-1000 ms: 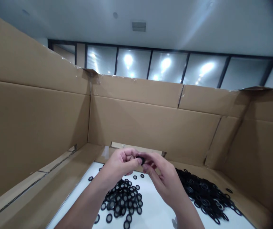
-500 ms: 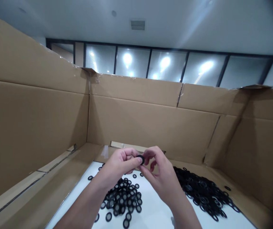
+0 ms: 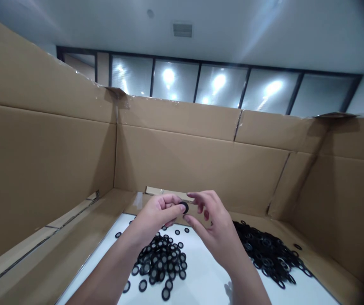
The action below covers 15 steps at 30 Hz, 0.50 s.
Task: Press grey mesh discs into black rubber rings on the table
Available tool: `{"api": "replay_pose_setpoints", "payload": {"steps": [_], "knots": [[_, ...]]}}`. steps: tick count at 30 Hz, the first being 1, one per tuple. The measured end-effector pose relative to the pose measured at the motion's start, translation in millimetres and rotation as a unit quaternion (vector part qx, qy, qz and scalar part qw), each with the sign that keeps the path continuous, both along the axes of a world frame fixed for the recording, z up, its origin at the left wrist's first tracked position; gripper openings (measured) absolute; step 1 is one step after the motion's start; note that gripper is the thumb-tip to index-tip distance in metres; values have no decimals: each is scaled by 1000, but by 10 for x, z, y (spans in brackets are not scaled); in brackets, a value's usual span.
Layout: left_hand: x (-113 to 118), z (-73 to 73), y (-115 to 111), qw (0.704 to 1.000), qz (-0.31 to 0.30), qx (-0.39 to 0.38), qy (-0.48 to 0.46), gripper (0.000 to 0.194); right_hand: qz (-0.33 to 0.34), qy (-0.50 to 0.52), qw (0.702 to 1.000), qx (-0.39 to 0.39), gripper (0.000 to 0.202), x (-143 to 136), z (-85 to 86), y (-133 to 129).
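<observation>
Between the thumb and fingers of my left hand [image 3: 161, 212] is a small black ring washer [image 3: 184, 207], held up above the white board. My right hand [image 3: 212, 224] is just to the right of it, thumb and fingers parted with nothing seen between them. Below my hands, a heap of black washers with greyish centres [image 3: 162, 258] lies on the board, a few of them scattered around its edges. Further right, partly behind my right forearm, is a bigger pile of black rings with open centres [image 3: 270, 254].
The white board [image 3: 204, 279] rests inside a large cardboard box, whose tall back wall [image 3: 182, 165] and left wall [image 3: 42, 169] stand around the work. One stray black ring [image 3: 298, 246] lies on cardboard beyond the right pile. A cardboard strip [image 3: 154, 190] runs behind my hands.
My right thumb and fingers have come away from the washer and spread apart. My left hand still holds it. The whole view has shifted slightly.
</observation>
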<state>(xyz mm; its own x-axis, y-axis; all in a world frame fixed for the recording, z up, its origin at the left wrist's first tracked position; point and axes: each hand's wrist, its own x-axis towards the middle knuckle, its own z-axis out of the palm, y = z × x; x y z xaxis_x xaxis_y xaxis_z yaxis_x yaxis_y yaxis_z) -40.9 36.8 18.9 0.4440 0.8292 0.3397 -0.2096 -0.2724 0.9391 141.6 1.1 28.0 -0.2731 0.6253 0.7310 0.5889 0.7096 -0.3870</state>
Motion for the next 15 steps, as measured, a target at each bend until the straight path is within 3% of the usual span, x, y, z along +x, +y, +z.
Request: {"api": "replay_pose_setpoints", "payload": {"steps": [3, 6, 12, 15], "knots": [[2, 7, 15, 1000, -2, -3, -7, 21, 21, -20, 1000, -1, 26, 10, 18, -16], [13, 14, 19, 1000, -10, -7, -10, 22, -1, -10, 1000, 4, 20, -5, 12, -6], [31, 21, 18, 1000, -23, -3, -8, 19, 37, -23, 999, 4, 30, -10, -5, 17], [35, 22, 18, 1000, -20, -6, -4, 19, 19, -11, 1000, 10, 24, -31, -16, 22]]}}
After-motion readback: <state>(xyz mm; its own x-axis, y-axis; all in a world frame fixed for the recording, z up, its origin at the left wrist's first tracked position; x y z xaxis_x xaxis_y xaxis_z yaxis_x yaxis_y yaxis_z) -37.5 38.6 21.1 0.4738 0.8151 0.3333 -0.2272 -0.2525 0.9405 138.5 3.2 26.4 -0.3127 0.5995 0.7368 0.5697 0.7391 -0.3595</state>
